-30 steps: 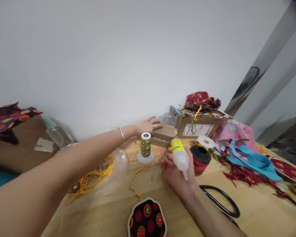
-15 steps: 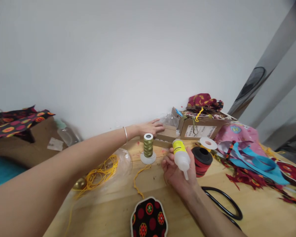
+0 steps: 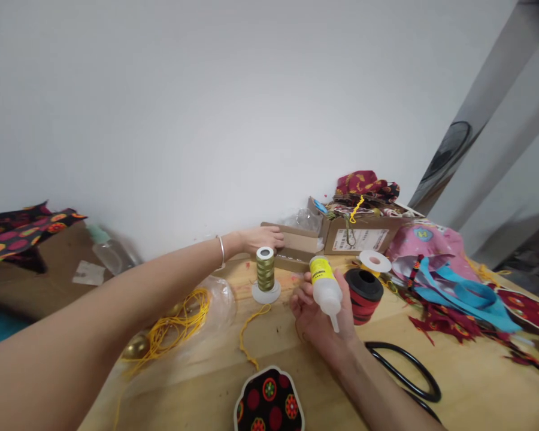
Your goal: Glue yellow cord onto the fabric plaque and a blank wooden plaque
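Note:
My left hand [image 3: 264, 238] reaches to the back of the table, with its fingers bent together over the left end of a small open cardboard box [image 3: 299, 240]. What lies under the fingertips is hidden. Palm up, my right hand [image 3: 326, 326] is closed around a translucent squeeze bottle [image 3: 327, 293] with a yellow label, its thin nozzle tilted down toward me. Between the hands stands a spool of olive-green thread [image 3: 265, 269]. In front of me lies a dark, flower-patterned fabric piece with a pale edge [image 3: 269, 400], with a yellow cord [image 3: 247, 335] at its top.
Yellow cord [image 3: 179, 323] and a gold ball [image 3: 137, 346] lie left. On the right are a red ribbon roll [image 3: 363, 296], black-handled scissors [image 3: 408, 365], blue strips [image 3: 467, 299] and a filled carton [image 3: 359, 233]. A spray bottle [image 3: 110, 251] stands back left.
My left hand has drawn back left from over the small box to its left end, its fingers now bent in. The box's inside shows more. My right hand still holds the bottle.

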Demonstrator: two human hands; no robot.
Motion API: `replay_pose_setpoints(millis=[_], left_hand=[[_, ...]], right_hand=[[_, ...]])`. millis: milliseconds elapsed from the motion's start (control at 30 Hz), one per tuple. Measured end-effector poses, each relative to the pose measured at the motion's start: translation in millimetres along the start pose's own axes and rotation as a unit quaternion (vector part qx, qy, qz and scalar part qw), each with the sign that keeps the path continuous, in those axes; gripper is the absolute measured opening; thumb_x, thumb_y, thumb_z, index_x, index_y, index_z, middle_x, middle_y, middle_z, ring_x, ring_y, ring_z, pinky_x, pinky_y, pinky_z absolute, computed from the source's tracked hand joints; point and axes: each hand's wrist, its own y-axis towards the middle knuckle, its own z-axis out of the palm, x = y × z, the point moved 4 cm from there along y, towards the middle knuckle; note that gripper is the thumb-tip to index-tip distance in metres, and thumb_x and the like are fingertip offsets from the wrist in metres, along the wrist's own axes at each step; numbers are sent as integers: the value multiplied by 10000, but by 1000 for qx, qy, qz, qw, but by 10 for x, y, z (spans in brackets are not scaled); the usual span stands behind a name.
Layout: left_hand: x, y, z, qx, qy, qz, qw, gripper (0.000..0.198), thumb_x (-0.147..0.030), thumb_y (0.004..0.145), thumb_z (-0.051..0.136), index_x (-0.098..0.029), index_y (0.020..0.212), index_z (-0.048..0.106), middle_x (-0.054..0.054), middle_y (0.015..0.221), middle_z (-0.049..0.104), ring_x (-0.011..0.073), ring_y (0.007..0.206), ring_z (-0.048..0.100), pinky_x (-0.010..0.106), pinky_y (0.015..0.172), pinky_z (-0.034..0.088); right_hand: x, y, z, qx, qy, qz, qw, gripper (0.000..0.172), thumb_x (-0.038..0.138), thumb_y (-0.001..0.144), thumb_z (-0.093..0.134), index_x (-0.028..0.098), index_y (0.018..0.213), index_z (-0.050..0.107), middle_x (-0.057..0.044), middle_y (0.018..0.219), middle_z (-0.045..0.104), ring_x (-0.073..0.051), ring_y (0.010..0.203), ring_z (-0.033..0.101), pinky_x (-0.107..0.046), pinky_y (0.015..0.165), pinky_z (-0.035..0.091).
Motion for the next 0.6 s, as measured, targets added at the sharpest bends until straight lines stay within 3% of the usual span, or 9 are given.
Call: replay_pose_setpoints(millis=[333,600], left_hand=[[-3,26,-9,24,-8,22,999,180,-277,877,492,-193,1012,577,65,1090,576,182,919,569,388,804,477],[-22,15,-35,32,-46,-1,998,192,-279,873,501,-181,1024,570,67,1077,579,182,902,575,384,784,486]], right_hand=[[4,-7,35,0,-8,-1,1000,376,526,721,556,154,688,590,46,521,517,-65,461,417,-217,604,472],[-3,-9,37,-8,12,9,1000,375,518,726,552,148,691,601,35,511,521,-67,451,432,-218,594,473]])
